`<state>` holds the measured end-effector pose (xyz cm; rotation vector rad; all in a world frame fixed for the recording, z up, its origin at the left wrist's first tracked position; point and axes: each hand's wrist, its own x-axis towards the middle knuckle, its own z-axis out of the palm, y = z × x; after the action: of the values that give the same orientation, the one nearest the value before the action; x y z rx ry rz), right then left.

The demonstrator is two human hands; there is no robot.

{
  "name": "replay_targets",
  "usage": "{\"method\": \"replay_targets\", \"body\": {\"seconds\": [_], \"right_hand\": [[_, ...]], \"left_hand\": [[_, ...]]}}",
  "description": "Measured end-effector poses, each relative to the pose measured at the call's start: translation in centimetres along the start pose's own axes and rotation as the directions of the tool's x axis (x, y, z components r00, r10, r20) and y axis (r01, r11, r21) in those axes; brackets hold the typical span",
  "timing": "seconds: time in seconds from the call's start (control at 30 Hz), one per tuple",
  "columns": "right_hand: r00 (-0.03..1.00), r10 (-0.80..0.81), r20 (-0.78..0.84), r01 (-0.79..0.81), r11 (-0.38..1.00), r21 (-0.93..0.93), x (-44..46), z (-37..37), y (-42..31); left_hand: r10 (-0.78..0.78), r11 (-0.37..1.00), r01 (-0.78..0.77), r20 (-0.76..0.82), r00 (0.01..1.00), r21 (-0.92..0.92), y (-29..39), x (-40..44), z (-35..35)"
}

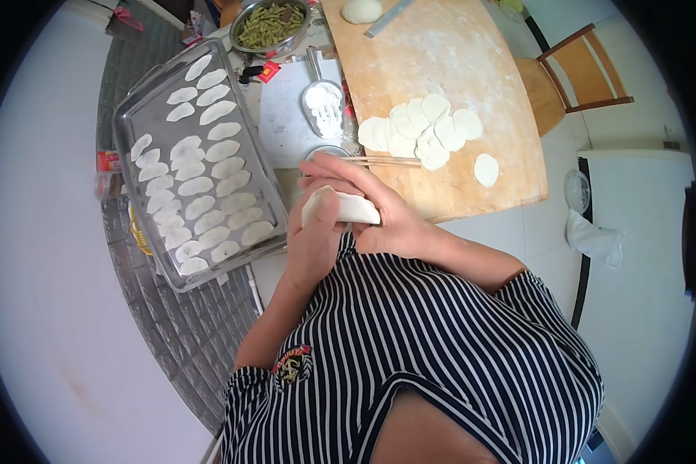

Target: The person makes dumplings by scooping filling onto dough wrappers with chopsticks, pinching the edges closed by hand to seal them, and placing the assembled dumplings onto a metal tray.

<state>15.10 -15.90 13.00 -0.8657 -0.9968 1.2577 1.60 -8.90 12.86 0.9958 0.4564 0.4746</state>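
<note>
Both hands are together in front of my chest around a half-folded dumpling [360, 208] of pale dough. My left hand [315, 246] grips its left end, the thumb pressed on the dough. From the right, my right hand [390, 210] cups the dumpling, its fingers stretched behind it and over toward the left hand. The filling is not visible. Just beyond the fingers a bowl [329, 150] shows only its rim, with chopsticks [390, 161] reaching from it to the board. Overlapping round dough wrappers [417, 124] lie on the wooden board [472, 69], with a single wrapper [486, 170] apart.
To the left, a metal tray [243, 100] bears rows of shaped dumplings [195, 185]. A metal scoop [322, 100] of flour lies on white paper [282, 108]. A bowl of green filling [271, 29] and a dough ball [361, 10] sit farther back. A wooden chair [584, 69] stands right.
</note>
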Motion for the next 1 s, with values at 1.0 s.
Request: {"method": "replay_targets", "body": {"seconds": [1.0], "right_hand": [[0.999,0.005,-0.035,-0.014,0.965,-0.261,7.7,8.3,3.0]], "left_hand": [[0.068,0.882,-0.029,-0.067,0.995,0.47,6.7,-2.2,-9.9]]}}
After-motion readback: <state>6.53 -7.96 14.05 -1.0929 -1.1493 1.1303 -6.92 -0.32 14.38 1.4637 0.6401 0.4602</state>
